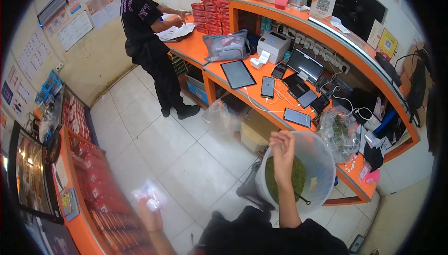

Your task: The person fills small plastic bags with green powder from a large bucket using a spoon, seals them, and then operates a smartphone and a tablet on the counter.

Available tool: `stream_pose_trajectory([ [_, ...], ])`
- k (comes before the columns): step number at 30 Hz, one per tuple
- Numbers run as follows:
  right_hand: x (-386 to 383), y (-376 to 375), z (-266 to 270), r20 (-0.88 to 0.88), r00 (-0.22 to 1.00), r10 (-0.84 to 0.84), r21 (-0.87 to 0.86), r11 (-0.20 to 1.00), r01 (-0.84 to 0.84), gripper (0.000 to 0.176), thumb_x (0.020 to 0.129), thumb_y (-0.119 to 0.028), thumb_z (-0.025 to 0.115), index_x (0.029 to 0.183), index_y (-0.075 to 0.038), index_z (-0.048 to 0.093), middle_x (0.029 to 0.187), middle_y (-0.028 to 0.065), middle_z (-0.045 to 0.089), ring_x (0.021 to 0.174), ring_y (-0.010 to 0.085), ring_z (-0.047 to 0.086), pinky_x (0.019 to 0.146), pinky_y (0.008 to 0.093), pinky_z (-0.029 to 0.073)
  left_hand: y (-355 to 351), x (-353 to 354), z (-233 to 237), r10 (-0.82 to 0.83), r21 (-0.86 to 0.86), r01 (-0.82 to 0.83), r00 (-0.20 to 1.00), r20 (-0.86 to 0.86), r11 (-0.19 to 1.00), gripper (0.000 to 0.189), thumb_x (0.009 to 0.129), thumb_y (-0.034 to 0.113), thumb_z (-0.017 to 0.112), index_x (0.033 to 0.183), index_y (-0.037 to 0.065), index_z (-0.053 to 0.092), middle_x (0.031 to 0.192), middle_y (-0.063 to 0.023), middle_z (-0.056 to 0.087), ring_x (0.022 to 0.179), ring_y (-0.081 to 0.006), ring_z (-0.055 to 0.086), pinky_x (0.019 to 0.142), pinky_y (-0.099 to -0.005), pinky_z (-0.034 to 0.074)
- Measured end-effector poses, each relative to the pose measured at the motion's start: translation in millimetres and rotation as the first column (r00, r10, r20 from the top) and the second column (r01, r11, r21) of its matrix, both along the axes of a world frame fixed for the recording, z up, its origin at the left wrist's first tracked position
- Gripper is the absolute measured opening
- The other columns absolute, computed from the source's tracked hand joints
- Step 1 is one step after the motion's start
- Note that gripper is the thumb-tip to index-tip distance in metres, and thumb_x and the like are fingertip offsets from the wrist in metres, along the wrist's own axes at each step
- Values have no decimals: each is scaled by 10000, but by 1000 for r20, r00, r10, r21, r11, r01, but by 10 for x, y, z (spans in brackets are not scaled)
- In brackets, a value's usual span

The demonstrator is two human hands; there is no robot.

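My left hand, low on the left, is closed on a small clear plastic bag with a pinkish tint; what is in the bag is too blurred to tell. My right hand is raised over a large translucent tub. Its fingers curl inward at the wrist's far end, and whatever they may hold is hidden. Inside the tub lies a green, crumbly or powdery mass. A dark rod with a ring end rests in the tub, beside a small pale scrap on the wall.
Phones, a tablet, a label printer and cables cover the orange counter. A clear bag with green contents sits near the tub. Another person handles papers by stacked red boxes. A shelf flanks the left.
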State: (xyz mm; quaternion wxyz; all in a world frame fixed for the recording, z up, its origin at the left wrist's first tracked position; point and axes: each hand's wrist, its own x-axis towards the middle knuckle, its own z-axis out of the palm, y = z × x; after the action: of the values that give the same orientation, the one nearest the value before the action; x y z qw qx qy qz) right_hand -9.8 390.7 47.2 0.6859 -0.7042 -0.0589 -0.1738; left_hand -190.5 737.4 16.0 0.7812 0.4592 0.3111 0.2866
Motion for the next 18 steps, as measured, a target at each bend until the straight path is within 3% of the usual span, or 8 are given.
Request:
stream_pose_trajectory([
  [2, 307, 195, -38, 18, 988, -156, 385, 912, 137, 277, 921, -3, 526, 1180, -46, 438, 1088, 103, 557, 996, 172, 554, 889, 297, 467, 222, 206, 31, -6, 60, 8, 1000, -25, 998, 201, 847, 126, 571, 1025, 37, 548, 976, -49, 588, 865, -164, 617, 717, -305, 536],
  [5, 781, 396, -249, -17, 967, -255, 492, 840, 230, 313, 903, 48, 492, 1180, -51, 385, 1108, 136, 542, 996, 178, 544, 880, 278, 460, 385, 779, -25, -52, -32, 53, 998, 26, 998, 202, 852, 131, 576, 1030, 41, 549, 972, -45, 584, 857, -165, 608, 737, -312, 529],
  [7, 1101, 504, -463, -71, 939, -335, 483, 812, 327, 310, 893, 56, 485, 1167, -52, 389, 1113, 131, 544, 989, 180, 534, 894, 297, 447, 298, 1285, 102, -172, -62, 176, 983, 63, 982, 204, 858, 139, 577, 1035, 41, 547, 975, -45, 584, 854, -166, 605, 745, -323, 525],
  [9, 1494, 609, -763, -179, 853, -491, 415, 748, 518, 309, 883, 57, 482, 1158, -53, 393, 1113, 129, 544, 990, 186, 524, 912, 319, 430, 225, 1768, 199, -168, -52, 170, 984, 53, 984, 212, 866, 140, 576, 1048, 36, 545, 963, -41, 586, 851, -162, 603, 735, -319, 521],
  [11, 1803, 669, -1060, -217, 834, -507, 430, 717, 548, 314, 872, 61, 477, 1155, -49, 393, 1111, 127, 544, 989, 194, 518, 925, 334, 416, 202, 1997, 366, -307, 3, 308, 949, 64, 951, 200, 870, 139, 581, 1040, 40, 547, 943, -35, 588, 838, -152, 602, 725, -308, 514],
  [15, 2504, 553, -1517, -222, 759, -612, 437, 634, 638, 336, 858, 70, 483, 1161, -37, 384, 1113, 138, 545, 973, 205, 527, 911, 341, 422, 399, 2421, 449, -275, 66, 275, 961, -13, 959, 202, 861, 156, 562, 1049, 82, 555, 962, -26, 564, 872, -156, 560, 735, -308, 464],
  [17, 2766, 349, -1676, -183, 657, -732, 258, 609, 750, 349, 853, 71, 481, 1170, -33, 380, 1109, 159, 555, 958, 204, 533, 888, 338, 429, 504, 2685, 412, -302, 73, 302, 953, -15, 951, 232, 860, 157, 564, 1078, 79, 551, 981, -23, 561, 904, -158, 555, 762, -313, 460],
  [18, 2778, 271, -1512, -242, 678, -694, 209, 645, 735, 386, 821, 79, 481, 1176, -30, 376, 1160, 162, 572, 997, 245, 516, 920, 368, 404, 549, 2815, 376, -305, 63, 305, 952, -14, 950, 262, 858, 158, 566, 1107, 77, 547, 1000, -19, 559, 936, -160, 550, 789, -317, 457],
])
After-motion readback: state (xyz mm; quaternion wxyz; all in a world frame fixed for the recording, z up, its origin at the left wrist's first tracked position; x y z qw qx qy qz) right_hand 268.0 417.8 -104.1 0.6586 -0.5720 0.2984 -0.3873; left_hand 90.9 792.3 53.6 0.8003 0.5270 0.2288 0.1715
